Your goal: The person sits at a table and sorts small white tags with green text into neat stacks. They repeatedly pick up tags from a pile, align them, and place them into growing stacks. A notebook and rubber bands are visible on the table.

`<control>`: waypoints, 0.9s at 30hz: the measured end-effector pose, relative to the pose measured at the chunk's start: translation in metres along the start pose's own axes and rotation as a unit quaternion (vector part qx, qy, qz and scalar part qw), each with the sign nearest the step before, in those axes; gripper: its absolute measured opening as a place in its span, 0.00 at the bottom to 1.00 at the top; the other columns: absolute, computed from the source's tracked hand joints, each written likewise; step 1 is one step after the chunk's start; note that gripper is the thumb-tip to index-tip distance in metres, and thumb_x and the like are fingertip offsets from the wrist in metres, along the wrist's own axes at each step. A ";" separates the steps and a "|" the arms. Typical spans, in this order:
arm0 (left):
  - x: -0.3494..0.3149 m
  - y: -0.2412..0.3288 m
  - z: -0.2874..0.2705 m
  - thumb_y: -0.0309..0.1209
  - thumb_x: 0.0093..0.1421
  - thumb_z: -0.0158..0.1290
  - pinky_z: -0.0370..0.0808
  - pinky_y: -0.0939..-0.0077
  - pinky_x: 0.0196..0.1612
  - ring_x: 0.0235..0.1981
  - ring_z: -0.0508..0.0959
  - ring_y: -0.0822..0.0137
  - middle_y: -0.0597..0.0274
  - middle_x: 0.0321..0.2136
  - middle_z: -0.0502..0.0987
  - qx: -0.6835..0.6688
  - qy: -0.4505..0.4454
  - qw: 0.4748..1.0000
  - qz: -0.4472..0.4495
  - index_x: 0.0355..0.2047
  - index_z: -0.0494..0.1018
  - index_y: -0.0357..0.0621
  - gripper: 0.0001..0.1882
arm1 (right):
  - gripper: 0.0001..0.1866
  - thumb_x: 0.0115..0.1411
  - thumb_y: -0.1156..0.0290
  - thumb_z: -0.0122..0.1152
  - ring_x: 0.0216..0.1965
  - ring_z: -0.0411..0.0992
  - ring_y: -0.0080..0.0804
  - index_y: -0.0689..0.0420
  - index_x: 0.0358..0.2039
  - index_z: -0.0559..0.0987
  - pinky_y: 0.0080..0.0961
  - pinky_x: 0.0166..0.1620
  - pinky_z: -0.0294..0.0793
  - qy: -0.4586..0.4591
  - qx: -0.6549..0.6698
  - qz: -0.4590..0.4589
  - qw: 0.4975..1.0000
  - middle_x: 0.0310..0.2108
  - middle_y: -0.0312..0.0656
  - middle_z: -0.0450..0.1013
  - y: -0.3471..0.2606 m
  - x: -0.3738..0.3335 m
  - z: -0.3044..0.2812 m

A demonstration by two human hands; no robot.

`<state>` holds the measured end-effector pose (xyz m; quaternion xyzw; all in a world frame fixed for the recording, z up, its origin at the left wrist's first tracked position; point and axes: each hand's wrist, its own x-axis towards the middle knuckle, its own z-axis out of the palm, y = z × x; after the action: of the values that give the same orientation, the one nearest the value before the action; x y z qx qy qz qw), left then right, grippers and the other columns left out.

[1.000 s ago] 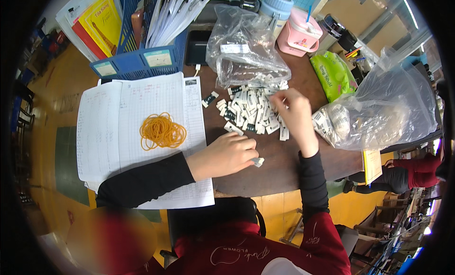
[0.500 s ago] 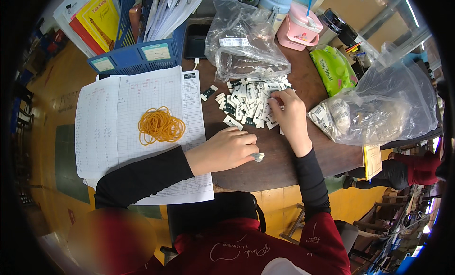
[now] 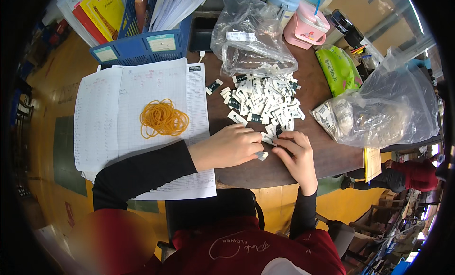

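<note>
Dozens of small, flat, oblong white-and-black tags [image 3: 265,99] lie heaped loosely at twelve o'clock from the hands, with a single white-ended dark tag [image 3: 214,86] apart at nine. The bare left hand [image 3: 227,146] has its fingers clamped on a thin stack of pale tags [image 3: 262,156], too small to count; at three o'clock from it, the bare right hand [image 3: 299,157] pinches one white tag [image 3: 268,138], thumb and forefinger together.

One tangle of thin, round orange rubber bands [image 3: 167,126] rests on one ruled paper notebook [image 3: 99,123] at ten. Two crinkled clear plastic bags [image 3: 244,52] lie at twelve and two, one smooth pink plastic tub [image 3: 303,26] at one.

The tabletop [image 3: 336,156] is brown; yellow flooring [image 3: 279,199] shows at five, one person in dark red [image 3: 419,175] at three.
</note>
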<state>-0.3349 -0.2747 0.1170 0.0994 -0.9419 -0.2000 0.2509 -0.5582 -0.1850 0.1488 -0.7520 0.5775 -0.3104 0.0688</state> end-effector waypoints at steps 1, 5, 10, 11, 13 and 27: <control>0.000 0.000 0.000 0.34 0.59 0.61 0.73 0.69 0.42 0.35 0.77 0.65 0.65 0.33 0.73 -0.002 -0.003 1.000 -0.001 0.35 0.79 0.44 0.09 | 0.07 0.53 0.75 0.71 0.38 0.75 0.37 0.60 0.34 0.85 0.32 0.43 0.71 0.016 0.024 0.023 0.999 0.36 0.40 0.76 0.001 -0.003 0.001; 0.001 0.001 -0.003 0.34 0.59 0.61 0.73 0.69 0.42 0.36 0.77 0.66 0.65 0.33 0.73 -0.006 -0.018 1.000 0.001 0.36 0.80 0.44 0.09 | 0.07 0.55 0.76 0.71 0.35 0.75 0.41 0.62 0.35 0.84 0.32 0.40 0.74 0.083 0.095 0.205 0.971 0.33 0.44 0.76 0.002 -0.001 0.012; 0.002 0.002 -0.004 0.35 0.59 0.61 0.73 0.69 0.44 0.37 0.77 0.66 0.65 0.35 0.75 0.009 -0.007 1.000 0.011 0.36 0.79 0.44 0.09 | 0.12 0.51 0.72 0.73 0.40 0.71 0.43 0.59 0.36 0.82 0.37 0.45 0.71 0.048 -0.002 0.106 0.993 0.35 0.44 0.73 -0.006 0.006 0.030; 0.002 0.002 -0.004 0.35 0.59 0.61 0.73 0.69 0.44 0.37 0.77 0.65 0.65 0.35 0.75 0.014 -0.010 1.000 0.009 0.37 0.79 0.44 0.10 | 0.11 0.52 0.73 0.73 0.39 0.71 0.42 0.59 0.35 0.82 0.36 0.45 0.71 0.042 0.008 0.115 0.992 0.35 0.43 0.74 -0.007 0.007 0.031; 0.002 0.002 -0.004 0.35 0.59 0.61 0.73 0.69 0.45 0.37 0.77 0.65 0.65 0.35 0.75 0.022 -0.016 1.000 0.003 0.37 0.79 0.44 0.10 | 0.10 0.52 0.74 0.72 0.38 0.71 0.42 0.59 0.34 0.82 0.35 0.44 0.71 0.033 0.031 0.120 0.992 0.34 0.42 0.74 -0.011 0.007 0.032; 0.003 0.003 -0.007 0.35 0.58 0.62 0.73 0.69 0.46 0.39 0.76 0.65 0.65 0.36 0.75 -0.002 -0.012 1.000 -0.006 0.36 0.78 0.43 0.10 | 0.09 0.53 0.78 0.69 0.36 0.74 0.40 0.60 0.37 0.85 0.31 0.41 0.72 0.031 0.021 0.101 0.994 0.34 0.42 0.77 -0.016 -0.008 0.018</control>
<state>-0.3343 -0.2752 0.1249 0.1023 -0.9437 -0.2046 0.2388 -0.5363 -0.1766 0.1388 -0.6783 0.6458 -0.3366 0.0977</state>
